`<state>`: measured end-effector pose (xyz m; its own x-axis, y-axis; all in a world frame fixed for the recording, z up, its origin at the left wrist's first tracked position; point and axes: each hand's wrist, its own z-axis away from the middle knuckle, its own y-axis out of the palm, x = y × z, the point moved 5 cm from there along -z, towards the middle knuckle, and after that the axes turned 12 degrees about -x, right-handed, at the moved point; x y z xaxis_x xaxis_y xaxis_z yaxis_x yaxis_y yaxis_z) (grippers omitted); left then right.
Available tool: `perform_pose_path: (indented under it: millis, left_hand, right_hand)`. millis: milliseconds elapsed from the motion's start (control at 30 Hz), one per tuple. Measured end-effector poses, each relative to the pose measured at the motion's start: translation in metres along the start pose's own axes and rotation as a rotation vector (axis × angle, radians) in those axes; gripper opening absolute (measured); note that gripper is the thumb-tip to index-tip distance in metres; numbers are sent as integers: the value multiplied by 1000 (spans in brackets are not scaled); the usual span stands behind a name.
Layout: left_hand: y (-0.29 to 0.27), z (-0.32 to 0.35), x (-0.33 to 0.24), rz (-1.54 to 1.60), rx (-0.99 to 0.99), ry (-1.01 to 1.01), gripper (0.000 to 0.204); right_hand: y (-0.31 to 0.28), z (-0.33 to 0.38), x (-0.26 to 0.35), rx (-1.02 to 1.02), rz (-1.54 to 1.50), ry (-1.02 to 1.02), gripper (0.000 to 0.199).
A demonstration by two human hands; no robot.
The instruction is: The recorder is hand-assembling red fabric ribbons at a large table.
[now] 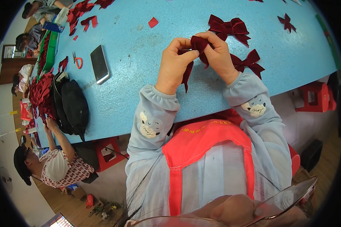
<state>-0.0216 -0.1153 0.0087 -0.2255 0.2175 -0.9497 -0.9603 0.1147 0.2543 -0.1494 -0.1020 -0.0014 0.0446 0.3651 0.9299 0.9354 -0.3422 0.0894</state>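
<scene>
My left hand (177,62) and my right hand (218,55) meet above the blue table. Between them they pinch a dark red velvet ribbon (199,44), its upper part folded over at the fingertips. One tail of it hangs down beside my left palm. The fingers of both hands are closed on it, and part of the ribbon is hidden behind them. Just beyond my right hand lies a finished-looking velvet bow (231,28). A second bow (250,62) lies beside my right wrist, partly covered by it.
On the blue table (121,102) lie a phone (99,64), orange-handled scissors (78,61), a black bag (72,104) and a pile of red ribbon pieces (41,92). A green bin (49,53) stands farther left. Another person (60,162) works at the left edge. A red stool (313,96) stands right.
</scene>
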Motion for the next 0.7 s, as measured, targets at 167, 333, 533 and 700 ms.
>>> perform_pose_path:
  millis: [167, 333, 533, 700]
  left_hand:
    - [4, -6, 8, 83, 48, -18, 15]
    - [9, -6, 12, 93, 60, -6, 11]
    - [9, -6, 16, 114, -28, 21, 9]
    - [7, -10, 14, 63, 55, -10, 11]
  right_hand:
    - [-1, 7, -9, -54, -15, 117, 14]
    - [-5, 7, -13, -166, -80, 101, 13]
    - [-8, 1, -13, -153, 18, 111, 14]
    - [-5, -9, -9, -105, 102, -190, 15]
